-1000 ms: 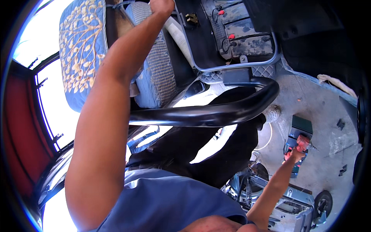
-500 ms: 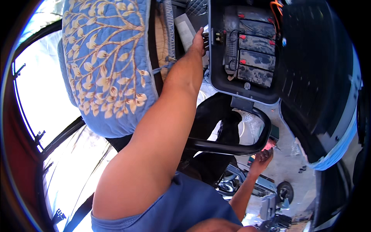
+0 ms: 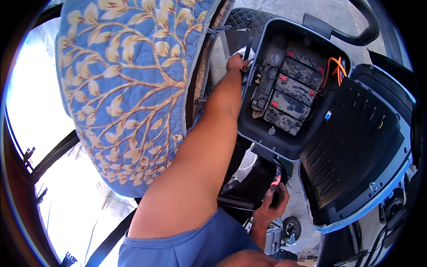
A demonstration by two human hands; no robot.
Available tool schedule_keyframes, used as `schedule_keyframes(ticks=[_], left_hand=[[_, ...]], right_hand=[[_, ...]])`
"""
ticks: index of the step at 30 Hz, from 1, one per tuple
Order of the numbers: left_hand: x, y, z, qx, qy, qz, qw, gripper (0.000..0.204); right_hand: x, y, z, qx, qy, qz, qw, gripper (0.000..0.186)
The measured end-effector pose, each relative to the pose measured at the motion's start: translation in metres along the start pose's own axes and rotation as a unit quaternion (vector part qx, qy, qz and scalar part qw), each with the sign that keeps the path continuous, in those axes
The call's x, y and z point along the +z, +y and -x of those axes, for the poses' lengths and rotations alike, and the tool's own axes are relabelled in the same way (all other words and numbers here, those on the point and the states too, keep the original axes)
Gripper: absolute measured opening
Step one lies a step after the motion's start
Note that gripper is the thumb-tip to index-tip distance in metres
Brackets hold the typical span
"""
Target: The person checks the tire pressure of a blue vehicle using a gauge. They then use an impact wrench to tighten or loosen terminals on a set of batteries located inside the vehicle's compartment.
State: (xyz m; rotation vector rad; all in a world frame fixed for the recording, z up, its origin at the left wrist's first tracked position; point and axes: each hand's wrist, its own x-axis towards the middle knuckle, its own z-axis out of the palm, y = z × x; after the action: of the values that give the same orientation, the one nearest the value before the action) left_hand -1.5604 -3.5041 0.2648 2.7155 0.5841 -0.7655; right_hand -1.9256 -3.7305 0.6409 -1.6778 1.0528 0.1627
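My left arm reaches up to the left side of an open dark box (image 3: 249,129) with a grey rim. Beside that wall my left hand (image 3: 235,63) is closed, fingers curled by a dark narrow part; what it grips is hidden. Inside the box lie several dusty dark battery blocks (image 3: 291,91) with red terminals, and a ribbed grey unit (image 3: 265,88) along their left. Lower down, my right hand (image 3: 271,204) is curled at a curved black bar (image 3: 235,203). A pinkish-red thing (image 3: 276,180) shows at its fingertips; its kind is unclear.
A blue quilted cover (image 3: 129,89) with cream leaves drapes a seat at left. The box's black lid (image 3: 351,138) hangs open at right. Orange cables (image 3: 340,66) rise from the box's far right. Another black bar (image 3: 367,33) curves beyond, and a small wheel (image 3: 292,228) sits below.
The view has shifted, so the box appears lower and more tilted, with more of its lid showing. My left hand has closed more at the box's side; my right hand stays by the bar.
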Motion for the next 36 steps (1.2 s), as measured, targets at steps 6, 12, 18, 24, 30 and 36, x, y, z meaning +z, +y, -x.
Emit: schedule_keyframes(ticks=[6, 12, 18, 24, 30, 36], left_hand=[[-0.012, 0.018, -0.004, 0.044, -0.05, -0.135, 0.989, 0.034], [0.001, -0.002, 0.002, -0.001, 0.025, -0.052, 0.998, 0.037], [-0.044, 0.016, 0.047, 0.02, 0.297, 0.065, 0.952, 0.031], [-0.142, 0.091, 0.148, -0.001, 0.387, 0.002, 0.922, 0.037], [-0.159, 0.123, 0.222, 0.062, 0.345, 0.069, 0.934, 0.035], [-0.142, 0.148, 0.33, -0.024, -0.093, 0.365, 0.926, 0.029]], right_hand=[[-0.008, 0.011, -0.005, -0.025, -0.079, -0.014, 0.996, 0.038], [-0.011, 0.014, -0.006, -0.041, -0.115, 0.009, 0.992, 0.038], [-0.014, 0.011, -0.012, -0.077, -0.118, 0.053, 0.989, 0.04], [-0.022, -0.003, -0.03, -0.088, -0.231, 0.06, 0.967, 0.045], [-0.002, -0.042, -0.057, -0.067, -0.277, -0.032, 0.958, 0.051], [0.032, -0.05, -0.064, 0.168, -0.359, -0.259, 0.881, 0.064]])
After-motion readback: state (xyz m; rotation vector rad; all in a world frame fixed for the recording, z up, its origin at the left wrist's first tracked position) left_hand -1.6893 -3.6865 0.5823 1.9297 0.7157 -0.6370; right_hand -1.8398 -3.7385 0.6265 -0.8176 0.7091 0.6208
